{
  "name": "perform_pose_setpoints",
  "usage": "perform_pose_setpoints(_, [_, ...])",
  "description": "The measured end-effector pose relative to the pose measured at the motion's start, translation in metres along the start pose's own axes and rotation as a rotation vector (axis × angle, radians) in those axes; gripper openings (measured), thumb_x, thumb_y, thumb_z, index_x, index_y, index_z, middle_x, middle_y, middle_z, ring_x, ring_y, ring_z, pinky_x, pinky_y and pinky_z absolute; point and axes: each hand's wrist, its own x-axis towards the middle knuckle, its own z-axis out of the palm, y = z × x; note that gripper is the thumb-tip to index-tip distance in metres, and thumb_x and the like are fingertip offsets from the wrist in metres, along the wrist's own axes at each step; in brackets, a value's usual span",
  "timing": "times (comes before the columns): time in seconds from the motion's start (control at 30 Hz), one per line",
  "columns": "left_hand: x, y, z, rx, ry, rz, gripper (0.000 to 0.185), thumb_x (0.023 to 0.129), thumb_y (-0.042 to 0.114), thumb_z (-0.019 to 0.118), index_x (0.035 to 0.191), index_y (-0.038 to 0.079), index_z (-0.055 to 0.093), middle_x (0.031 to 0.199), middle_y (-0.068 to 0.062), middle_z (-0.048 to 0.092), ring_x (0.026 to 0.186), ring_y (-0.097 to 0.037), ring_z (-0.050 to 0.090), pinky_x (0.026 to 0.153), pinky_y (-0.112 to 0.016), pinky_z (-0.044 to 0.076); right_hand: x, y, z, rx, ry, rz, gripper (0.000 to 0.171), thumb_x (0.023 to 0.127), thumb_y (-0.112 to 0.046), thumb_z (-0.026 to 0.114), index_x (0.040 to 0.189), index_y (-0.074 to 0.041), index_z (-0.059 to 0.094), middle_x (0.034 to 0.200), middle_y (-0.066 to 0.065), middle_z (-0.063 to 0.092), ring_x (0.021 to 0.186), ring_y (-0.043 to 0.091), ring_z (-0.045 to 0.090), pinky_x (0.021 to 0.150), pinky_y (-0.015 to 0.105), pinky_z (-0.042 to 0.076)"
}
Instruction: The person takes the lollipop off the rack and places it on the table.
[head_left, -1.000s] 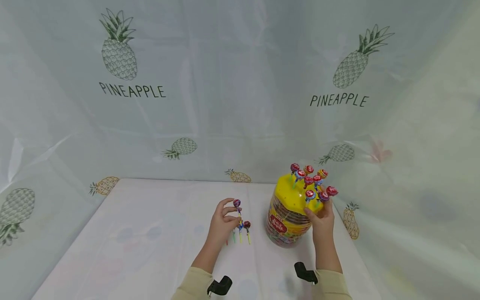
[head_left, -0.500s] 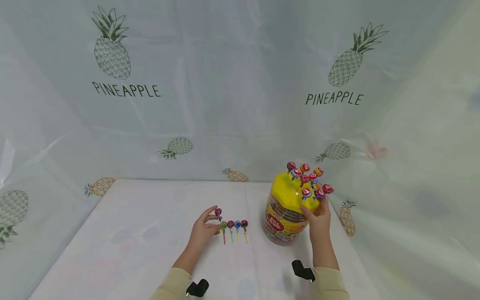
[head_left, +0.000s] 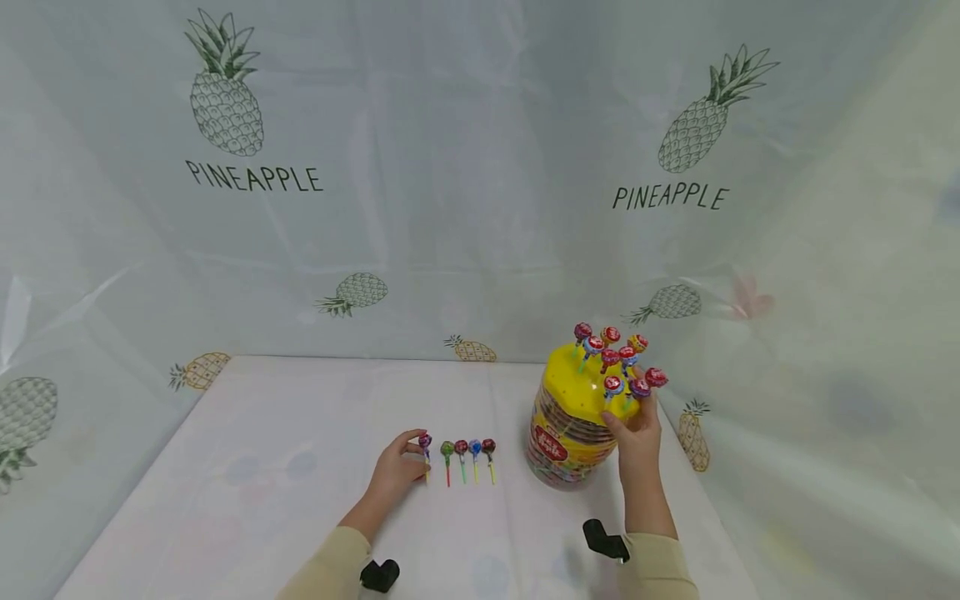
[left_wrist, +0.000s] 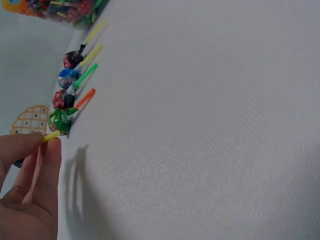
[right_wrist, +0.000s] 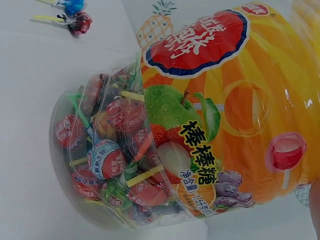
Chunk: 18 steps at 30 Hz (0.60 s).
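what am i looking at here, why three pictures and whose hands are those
No machine here: a person works with bare hands, wearing three cameras. The wide picture comes from the head; the other two from each wrist.

The left hand pinches a lollipop by its yellow stick, at the left end of a row of four lollipops lying on the white table. The left wrist view shows that row up close.

The right hand holds a yellow-lidded jar with more lollipops standing in its lid. The right wrist view shows the jar's side, packed with wrapped sweets.
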Motion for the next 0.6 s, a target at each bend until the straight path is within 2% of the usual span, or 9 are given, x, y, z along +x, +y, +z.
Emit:
perform_pose_setpoints(0.1, [0.002, -0.002, 0.002, 0.048, -0.024, -0.015, 0.061, 0.071, -0.012, 0.072, 0.129, 0.002, 0.059, 0.093, -0.009, 0.061, 0.062, -0.015, 0.059, 0.058, -0.031, 0.054, -0.001, -0.001, 0.000, 0.019, -0.009, -0.009, 0.072, 0.089, -0.007, 0.070, 0.149, -0.032, 0.039, 0.152, -0.001, 0.031, 0.139, 0.022, 0.031, 0.102, 0.020, 0.039])
perform_pose_setpoints(0.27, [0.006, -0.005, 0.004, 0.109, -0.054, 0.000, 0.059, 0.070, -0.011, 0.073, 0.127, 0.000, 0.059, 0.089, -0.007, 0.060, 0.064, -0.014, 0.057, 0.056, -0.029, 0.052, -0.002, -0.001, 0.001, 0.019, -0.011, -0.017, 0.073, 0.089, -0.006, 0.071, 0.149, -0.032, 0.040, 0.152, -0.002, 0.031, 0.140, 0.023, 0.030, 0.101, 0.020, 0.039])
perform_pose_setpoints(0.43, [0.009, -0.008, 0.006, 0.086, -0.067, -0.012, 0.061, 0.069, -0.012, 0.073, 0.127, -0.001, 0.058, 0.086, -0.007, 0.060, 0.061, -0.014, 0.056, 0.055, -0.029, 0.052, -0.002, -0.001, 0.001, 0.014, -0.002, 0.008, 0.074, 0.088, -0.005, 0.071, 0.149, -0.034, 0.040, 0.154, -0.002, 0.030, 0.141, 0.022, 0.029, 0.102, 0.021, 0.038])
perform_pose_setpoints(0.6, [0.013, -0.008, 0.009, 0.086, -0.074, -0.014, 0.061, 0.067, -0.011, 0.075, 0.125, -0.002, 0.059, 0.083, -0.004, 0.061, 0.062, -0.014, 0.054, 0.055, -0.029, 0.049, 0.000, 0.000, 0.001, 0.024, -0.003, -0.021, 0.072, 0.090, -0.004, 0.069, 0.150, -0.031, 0.039, 0.153, 0.000, 0.032, 0.138, 0.022, 0.032, 0.102, 0.021, 0.038])
